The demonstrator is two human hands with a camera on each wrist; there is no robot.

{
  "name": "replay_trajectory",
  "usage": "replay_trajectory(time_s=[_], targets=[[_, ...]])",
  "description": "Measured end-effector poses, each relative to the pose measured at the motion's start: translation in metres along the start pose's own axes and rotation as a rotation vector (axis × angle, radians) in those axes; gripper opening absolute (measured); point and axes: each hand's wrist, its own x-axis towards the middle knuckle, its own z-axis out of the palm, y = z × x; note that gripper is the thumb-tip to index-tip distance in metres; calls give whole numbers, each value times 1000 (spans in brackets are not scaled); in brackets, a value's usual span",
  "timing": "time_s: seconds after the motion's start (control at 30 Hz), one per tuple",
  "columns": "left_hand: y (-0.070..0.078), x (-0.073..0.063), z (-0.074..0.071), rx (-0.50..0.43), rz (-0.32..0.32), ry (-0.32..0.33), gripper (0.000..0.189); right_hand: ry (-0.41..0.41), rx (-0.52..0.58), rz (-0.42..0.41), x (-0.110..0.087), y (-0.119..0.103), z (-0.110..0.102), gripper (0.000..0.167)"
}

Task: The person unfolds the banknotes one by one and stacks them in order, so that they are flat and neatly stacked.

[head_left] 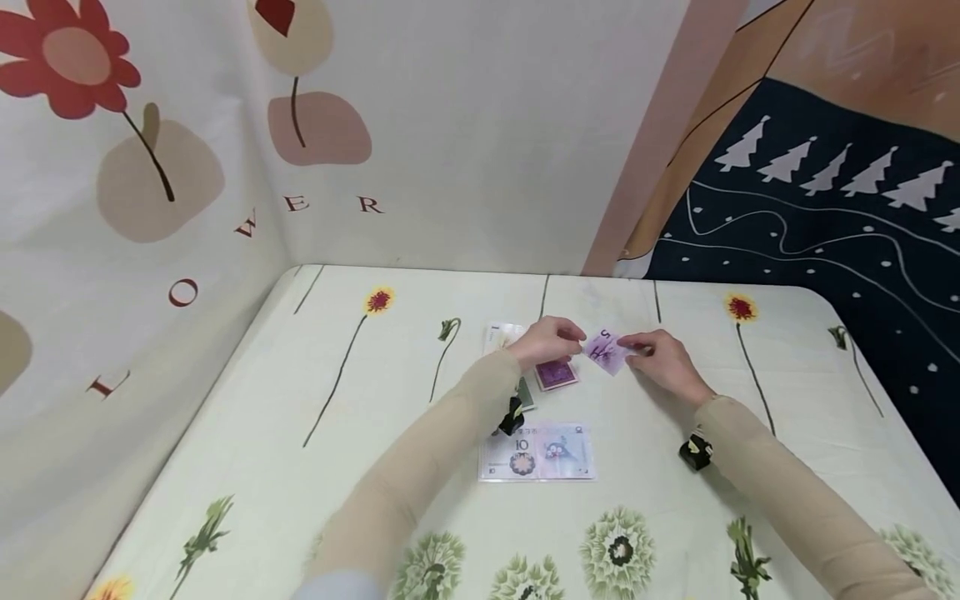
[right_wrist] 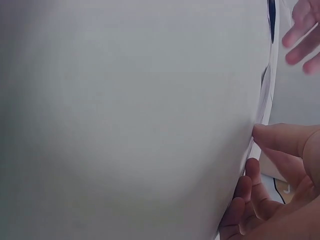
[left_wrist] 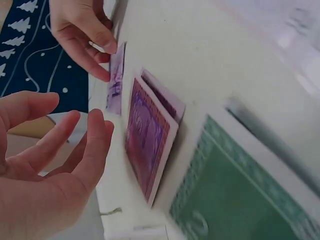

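My right hand (head_left: 666,365) pinches a small purple play banknote (head_left: 606,353) marked 5 by its right corner, low over the table. In the right wrist view, the note (right_wrist: 263,95) shows only as a thin edge at the thumb. My left hand (head_left: 547,342) is just left of the note; in the left wrist view its fingers (left_wrist: 95,145) are loosely bent, apart from the thumb, with nothing between them. Below that hand lies a purple stack of notes (left_wrist: 150,142), and nearer a green stack (left_wrist: 240,195), partly hidden by the left arm in the head view.
A larger pale note (head_left: 540,457) marked 10 lies nearer me, partly under the left wrist. Another pale note (head_left: 501,336) lies behind the left hand. The flower-printed tablecloth (head_left: 405,500) covers the table, with a printed curtain (head_left: 480,150) hanging behind.
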Motion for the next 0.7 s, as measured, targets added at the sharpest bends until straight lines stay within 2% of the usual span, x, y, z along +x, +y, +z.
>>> replay_trajectory(time_s=[0.2, 0.47, 0.7], targets=[[2, 13, 11, -28, -9, 27, 29, -26, 16, 11, 2, -1, 1, 31], [6, 20, 17, -46, -31, 60, 29, -35, 14, 4, 3, 0, 0, 32], [4, 25, 23, -147, -66, 45, 45, -41, -18, -38, 4, 2, 0, 32]])
